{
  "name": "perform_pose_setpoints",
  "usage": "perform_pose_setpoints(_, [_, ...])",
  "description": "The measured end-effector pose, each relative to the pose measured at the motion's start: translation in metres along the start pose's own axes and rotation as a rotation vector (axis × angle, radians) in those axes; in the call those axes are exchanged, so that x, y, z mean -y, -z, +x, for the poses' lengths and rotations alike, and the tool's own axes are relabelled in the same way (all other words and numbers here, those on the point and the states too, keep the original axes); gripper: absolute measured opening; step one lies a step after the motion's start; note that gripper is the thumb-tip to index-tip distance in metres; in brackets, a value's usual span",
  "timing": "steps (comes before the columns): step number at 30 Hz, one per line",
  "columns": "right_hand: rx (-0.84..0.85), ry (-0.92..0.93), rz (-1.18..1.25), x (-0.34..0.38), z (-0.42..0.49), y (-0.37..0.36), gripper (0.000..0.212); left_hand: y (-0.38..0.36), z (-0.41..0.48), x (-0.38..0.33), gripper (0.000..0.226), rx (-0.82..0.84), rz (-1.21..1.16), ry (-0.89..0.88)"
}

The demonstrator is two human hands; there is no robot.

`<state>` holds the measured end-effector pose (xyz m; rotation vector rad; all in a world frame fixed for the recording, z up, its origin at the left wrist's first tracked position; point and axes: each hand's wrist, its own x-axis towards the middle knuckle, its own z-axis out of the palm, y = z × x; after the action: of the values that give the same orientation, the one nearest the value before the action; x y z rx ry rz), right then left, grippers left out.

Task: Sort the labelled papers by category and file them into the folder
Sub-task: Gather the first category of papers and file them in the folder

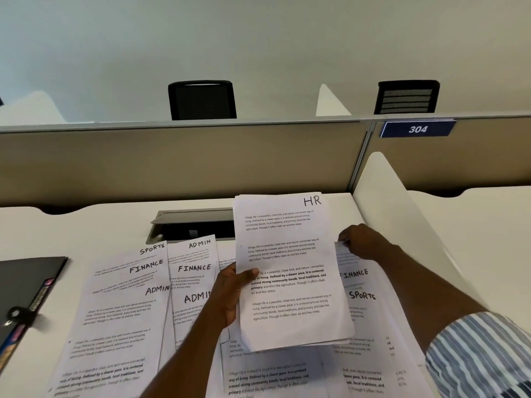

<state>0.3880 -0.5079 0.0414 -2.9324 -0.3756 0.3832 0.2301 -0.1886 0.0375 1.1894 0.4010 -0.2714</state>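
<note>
A person's left hand (230, 294) grips a stack of papers (290, 282) headed "HR", thumb across the front, holding it up above a white desk (86, 222). The right hand (363, 242), fingers curled, pinches the top edge of a sheet (344, 254) in the pile on the right. Loose papers (129, 297) labelled "SPORTS", "FINANCE" and "ADMIN" lie fanned across the desk. A dark folder (23, 282) lies at the left edge, near them.
</note>
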Motion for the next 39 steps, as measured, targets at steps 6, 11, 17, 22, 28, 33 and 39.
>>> perform_pose_setpoints(6, [-0.152, 0.033, -0.011, 0.011, -0.016, 0.027, 0.031, -0.009, -0.015, -0.010, 0.035, 0.019, 0.009, -0.033])
perform_pose_setpoints(11, [-0.304, 0.010, 0.031, 0.021, -0.028, 0.048, 0.028, -0.009, -0.025, -0.015, 0.036, 0.020, 0.014, -0.057])
perform_pose_setpoints(17, [-0.451, 0.032, 0.020, 0.033, -0.039, 0.072, 0.027, -0.012, -0.036, -0.021, 0.031, 0.024, 0.027, -0.092])
perform_pose_setpoints(22, [-0.603, 0.092, -0.014, 0.043, -0.043, 0.091, 0.028, -0.012, -0.042, -0.030, 0.048, 0.050, 0.037, -0.107])
perform_pose_setpoints(28, [-0.689, 0.137, 0.115, 0.060, -0.051, 0.124, 0.022, -0.016, -0.048, -0.037, 0.047, 0.050, 0.078, -0.159])
perform_pose_setpoints(33, [-0.698, 0.223, 0.169, 0.078, -0.056, 0.158, 0.020, -0.019, -0.055, -0.042, 0.030, 0.040, 0.097, -0.180])
perform_pose_setpoints(39, [-0.670, 0.231, 0.262, 0.101, -0.070, 0.192, 0.018, -0.021, -0.066, -0.055, 0.027, 0.008, 0.099, -0.223])
